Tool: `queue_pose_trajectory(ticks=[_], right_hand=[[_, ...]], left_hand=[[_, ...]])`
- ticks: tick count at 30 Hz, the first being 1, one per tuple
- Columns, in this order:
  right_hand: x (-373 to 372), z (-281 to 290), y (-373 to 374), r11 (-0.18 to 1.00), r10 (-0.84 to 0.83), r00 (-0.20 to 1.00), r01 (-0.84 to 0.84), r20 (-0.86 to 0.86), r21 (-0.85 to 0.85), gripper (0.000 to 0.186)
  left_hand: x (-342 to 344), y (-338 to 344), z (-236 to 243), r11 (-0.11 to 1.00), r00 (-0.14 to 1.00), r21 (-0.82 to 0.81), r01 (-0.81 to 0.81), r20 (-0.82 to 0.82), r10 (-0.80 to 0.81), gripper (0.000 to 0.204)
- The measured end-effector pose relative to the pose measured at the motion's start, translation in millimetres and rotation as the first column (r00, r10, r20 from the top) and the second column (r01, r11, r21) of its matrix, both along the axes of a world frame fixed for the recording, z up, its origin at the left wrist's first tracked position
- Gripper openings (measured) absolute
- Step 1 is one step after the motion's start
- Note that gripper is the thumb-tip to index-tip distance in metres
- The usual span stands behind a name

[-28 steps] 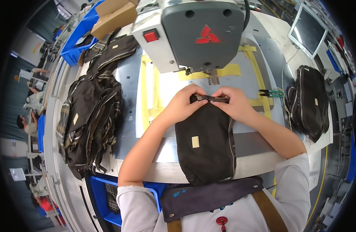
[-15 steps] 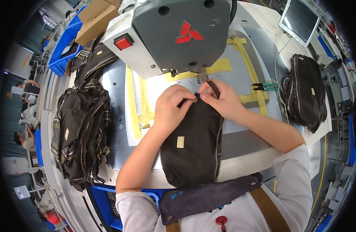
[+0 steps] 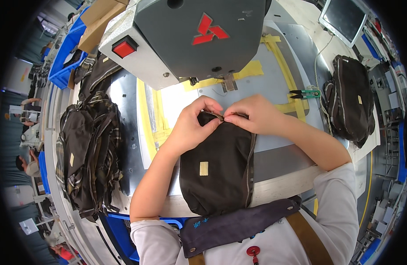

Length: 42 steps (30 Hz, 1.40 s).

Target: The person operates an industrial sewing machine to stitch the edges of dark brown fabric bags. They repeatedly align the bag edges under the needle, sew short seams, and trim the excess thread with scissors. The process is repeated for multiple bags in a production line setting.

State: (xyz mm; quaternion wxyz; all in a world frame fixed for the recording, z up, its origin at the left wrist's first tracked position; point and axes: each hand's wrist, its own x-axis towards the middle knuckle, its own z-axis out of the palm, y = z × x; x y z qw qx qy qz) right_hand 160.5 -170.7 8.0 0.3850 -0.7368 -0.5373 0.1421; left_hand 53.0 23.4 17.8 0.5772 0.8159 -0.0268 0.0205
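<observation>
Right now my left hand and right hand pinch the top edge of the black pouch, its small tan rectangular label facing up.

Up top looms a big grey industrial sewing machine head with a red square switch on its pale side panel. Beneath it, a shiny metal work table striped with yellow tape. Off to the left, a heap of dark brown plaid-trimmed bags; to the right, another dark brown zippered bag, and just beside it green-handled thread snips. Blue plastic bins and a brown cardboard box sit far left; a flat monitor screen is top right.
</observation>
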Motion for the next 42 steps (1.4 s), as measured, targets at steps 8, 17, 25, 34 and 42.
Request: queue_pose_trajectory(ticks=[8, 17, 25, 34, 42], right_hand=[[-16, -7, 1, 0.996, -0.078, 0.941, 0.06, 0.331, 0.063, 0.016], [-9, -5, 6, 0.983, -0.147, 0.925, 0.176, -0.351, 0.053, 0.014], [-8, -8, 9, 0.965, -0.23, 0.886, 0.262, -0.403, 0.025, 0.02], [-20, -5, 8, 0.939, -0.279, 0.942, 0.308, -0.184, 0.155, 0.012], [-20, -4, 10, 0.927, -0.27, 0.904, 0.337, -0.331, 0.164, 0.017]], left_hand=[[-2, -10, -1, 0.997, 0.999, 0.064, -0.046, 0.032, 0.044, 0.027], [1, -8, -9, 0.955, 0.914, 0.27, -0.123, 0.406, 0.003, 0.022], [2, -15, -7, 0.856, 0.745, 0.432, -0.283, 0.662, -0.088, 0.02], [-6, -24, -5, 0.798, 0.921, 0.518, -0.307, 0.375, 0.111, 0.026], [-9, -25, -7, 0.886, 0.92, 0.291, -0.36, 0.27, 0.285, 0.02]])
